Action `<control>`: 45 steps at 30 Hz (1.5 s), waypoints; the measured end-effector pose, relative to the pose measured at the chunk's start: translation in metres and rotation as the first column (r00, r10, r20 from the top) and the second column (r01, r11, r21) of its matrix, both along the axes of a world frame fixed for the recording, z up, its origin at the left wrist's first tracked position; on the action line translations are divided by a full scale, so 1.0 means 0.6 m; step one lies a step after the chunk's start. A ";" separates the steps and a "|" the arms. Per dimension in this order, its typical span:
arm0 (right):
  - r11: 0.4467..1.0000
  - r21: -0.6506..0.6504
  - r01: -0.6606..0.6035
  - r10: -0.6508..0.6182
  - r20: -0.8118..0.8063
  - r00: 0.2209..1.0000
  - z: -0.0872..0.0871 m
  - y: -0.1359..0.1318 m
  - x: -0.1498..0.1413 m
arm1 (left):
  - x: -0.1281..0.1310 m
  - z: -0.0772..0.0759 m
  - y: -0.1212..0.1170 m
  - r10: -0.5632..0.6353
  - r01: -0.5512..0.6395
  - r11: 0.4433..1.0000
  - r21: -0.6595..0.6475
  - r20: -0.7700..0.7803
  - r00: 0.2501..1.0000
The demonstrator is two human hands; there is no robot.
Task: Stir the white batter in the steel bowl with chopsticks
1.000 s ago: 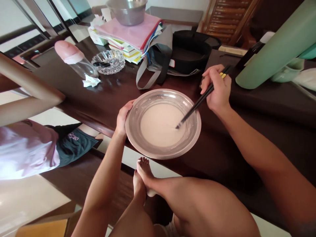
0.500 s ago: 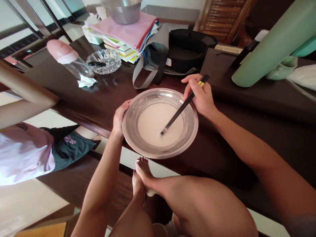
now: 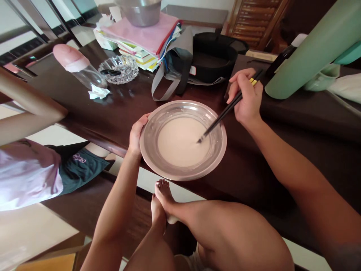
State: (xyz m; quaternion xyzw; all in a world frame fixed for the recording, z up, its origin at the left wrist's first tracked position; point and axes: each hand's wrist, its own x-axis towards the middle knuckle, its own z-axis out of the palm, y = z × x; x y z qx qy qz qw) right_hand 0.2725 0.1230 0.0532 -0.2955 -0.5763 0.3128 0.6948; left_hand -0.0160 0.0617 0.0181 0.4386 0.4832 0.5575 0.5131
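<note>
At the table's (image 3: 113,116) near edge, the left hand (image 3: 137,134) grips the left rim of a stainless-steel basin (image 3: 149,145) of pale liquid (image 3: 177,143). The right hand (image 3: 248,98), off the basin's right rim, is closed round black chopsticks (image 3: 225,111) that slant from it leftward and nearer into the liquid, tips too blurred to judge their depth. Beyond stands a tote bag (image 3: 184,49).

1. A dark, glossy wooden table (image 3: 121,107) spans the middle.
2. A slatted wooden chair (image 3: 256,22) stands beyond it, near a grey-topped piece of furniture (image 3: 197,15).
3. Behind that shows a pale wall (image 3: 211,3).
4. Pale floor (image 3: 25,226) catches bright light at lower left, beside a dark wooden bench (image 3: 84,203).
</note>
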 end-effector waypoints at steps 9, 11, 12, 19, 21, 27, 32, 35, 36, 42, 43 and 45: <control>1.000 0.021 0.004 -0.005 0.049 0.999 0.007 0.003 0.008 | 0.000 -0.001 0.001 0.006 -0.006 1.000 -0.011 0.001 1.000; 0.999 0.002 -0.051 0.050 0.046 0.998 0.007 0.001 0.007 | 0.000 0.001 0.001 0.005 -0.005 1.000 -0.015 -0.014 1.000; 0.997 -0.028 -0.068 0.070 0.067 0.995 0.007 -0.001 0.005 | -0.001 0.001 0.001 0.006 -0.006 1.000 -0.019 -0.018 1.000; 0.999 -0.013 -0.042 0.042 0.035 0.998 0.003 -0.003 0.003 | -0.002 0.001 0.003 0.007 -0.007 1.000 -0.024 -0.010 1.000; 0.992 -0.057 -0.111 0.113 0.047 0.992 -0.002 -0.005 -0.002 | -0.001 0.002 0.002 0.005 -0.005 1.000 -0.017 -0.029 1.000; 0.995 -0.090 -0.047 0.054 0.078 0.995 -0.009 -0.011 -0.014 | -0.002 -0.001 0.002 0.016 -0.016 1.000 -0.012 -0.033 0.999; 0.989 -0.146 -0.039 0.056 0.111 0.992 -0.015 -0.014 -0.017 | -0.001 0.000 0.002 0.006 -0.006 1.000 -0.017 -0.031 0.999; 0.987 -0.154 -0.043 0.067 0.157 0.985 -0.019 -0.015 -0.020 | 0.000 0.001 0.002 0.016 -0.016 1.000 -0.014 -0.023 1.000; 0.991 -0.134 -0.024 0.044 0.144 0.989 -0.020 -0.014 -0.018 | 0.001 0.002 0.001 0.016 -0.016 1.000 -0.015 -0.018 1.000; 0.995 -0.103 -0.005 0.011 0.057 0.998 -0.016 -0.013 -0.014 | 0.000 0.000 0.001 -0.003 0.003 1.000 -0.007 -0.018 1.000; 0.991 -0.131 -0.015 0.027 0.096 0.995 -0.016 -0.017 -0.017 | -0.001 0.000 0.001 0.001 -0.002 1.000 -0.007 -0.024 1.000; 0.985 -0.170 -0.020 0.050 0.172 0.984 -0.016 -0.021 -0.022 | -0.001 0.000 0.001 0.017 -0.017 1.000 -0.007 -0.035 0.999</control>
